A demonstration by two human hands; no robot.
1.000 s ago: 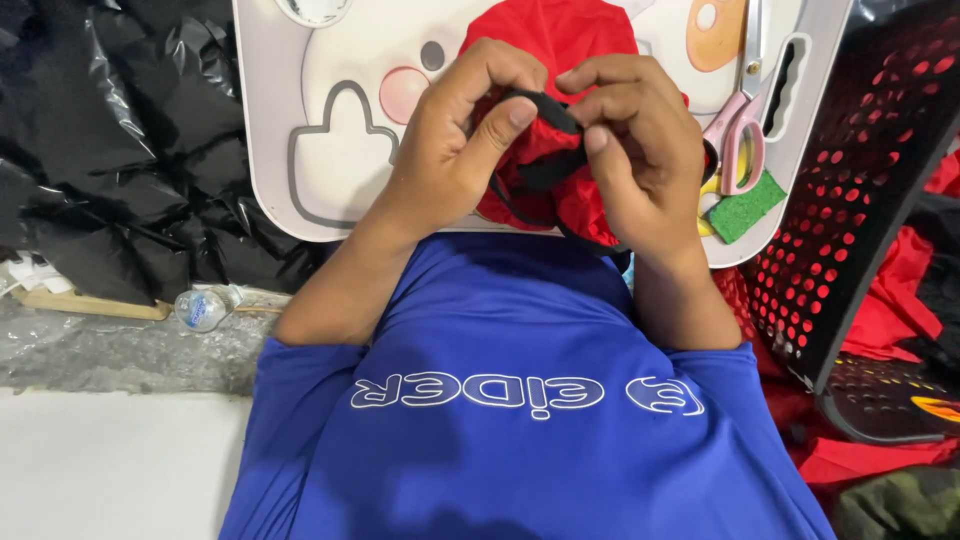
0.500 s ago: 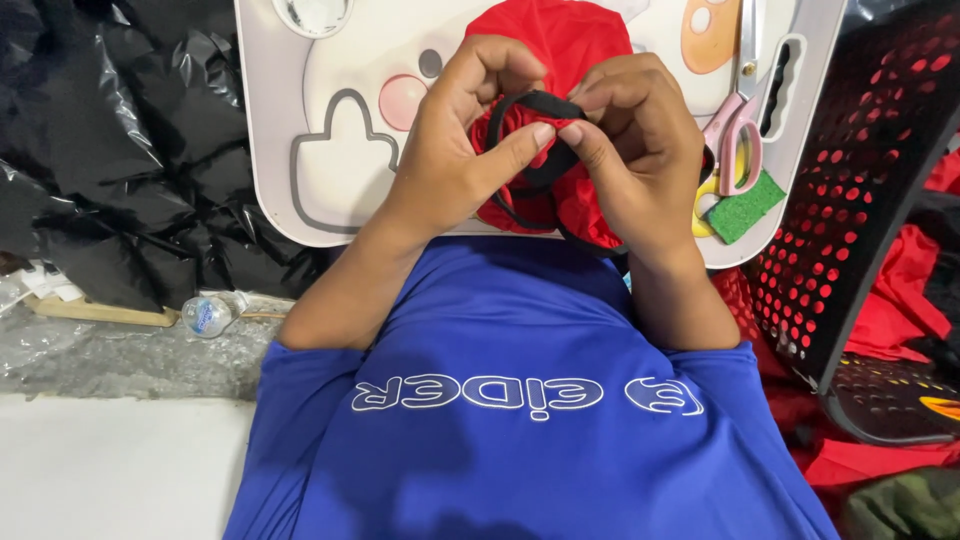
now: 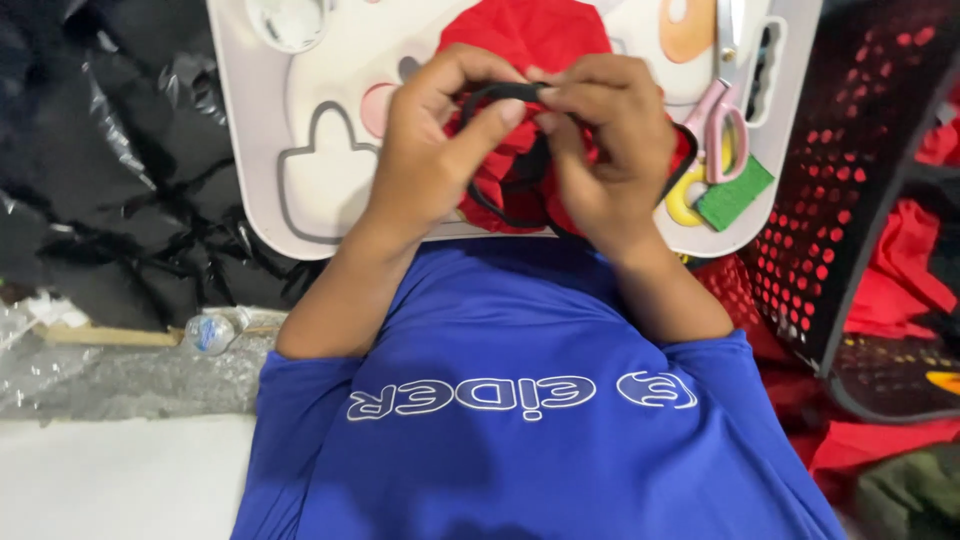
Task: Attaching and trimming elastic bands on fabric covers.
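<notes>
My left hand (image 3: 430,160) and my right hand (image 3: 610,150) meet above a white lap tray (image 3: 270,150). Both pinch a thin black cord (image 3: 500,92) between thumb and fingertips; the cord loops down across a bunched red cloth (image 3: 530,40) lying on the tray. The cloth sits under and behind my fingers, partly hidden by them. My blue shirt fills the lower half of the view.
Pink-handled scissors (image 3: 722,120), a yellow ring (image 3: 685,205) and a green pad (image 3: 735,195) lie at the tray's right end. A black perforated basket (image 3: 850,180) with red fabric stands at the right. Black plastic sheeting (image 3: 100,150) covers the left; a small bottle (image 3: 208,333) lies there.
My hands have shifted slightly and drawn the black cord up and taut between the fingertips; the loop under them now hangs longer over the red cloth.
</notes>
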